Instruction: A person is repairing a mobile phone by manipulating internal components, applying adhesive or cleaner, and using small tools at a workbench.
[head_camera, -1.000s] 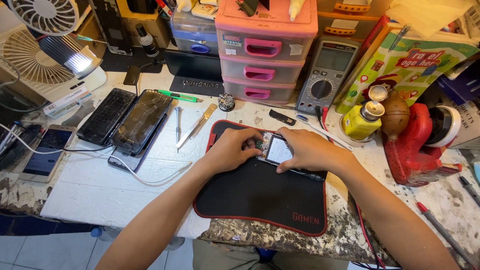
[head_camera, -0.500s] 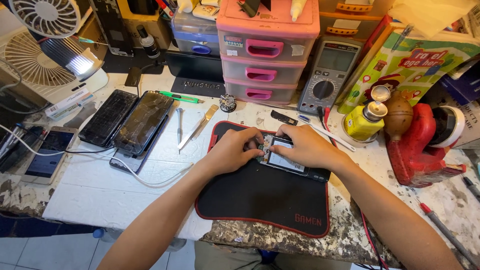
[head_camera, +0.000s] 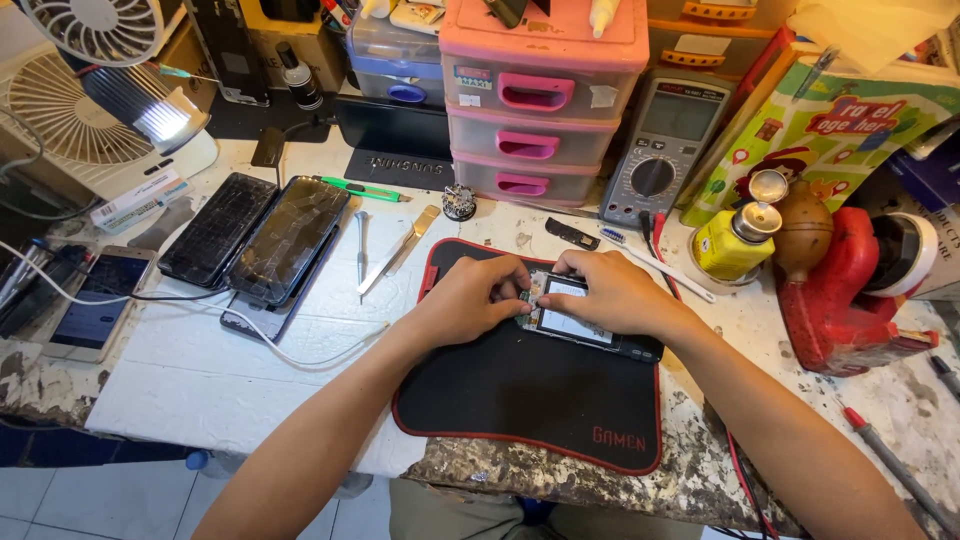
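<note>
1. At the centre of the frame an opened phone (head_camera: 585, 325) lies on a black mat (head_camera: 530, 400) with a red edge, on a worn white bench (head_camera: 200, 370).
2. The left hand (head_camera: 470, 298) sits at the phone's left end, fingers curled and pinching at a small part there (too small to make out).
3. The right hand (head_camera: 615, 295) rests over the phone's upper edge, fingers bent and pressing down on it.
4. Left of the mat lie tweezers (head_camera: 361, 245) and a flat metal tool (head_camera: 400, 250); further left, two cracked phones (head_camera: 260, 235) side by side.
5. Top centre stands a pink drawer unit (head_camera: 535, 100), a multimeter (head_camera: 660, 150) just to its right.
6. At the right, a yellow bottle (head_camera: 735, 240) stands near a red stand (head_camera: 840, 300).
7. Upper left: a white fan (head_camera: 70, 120).
</note>
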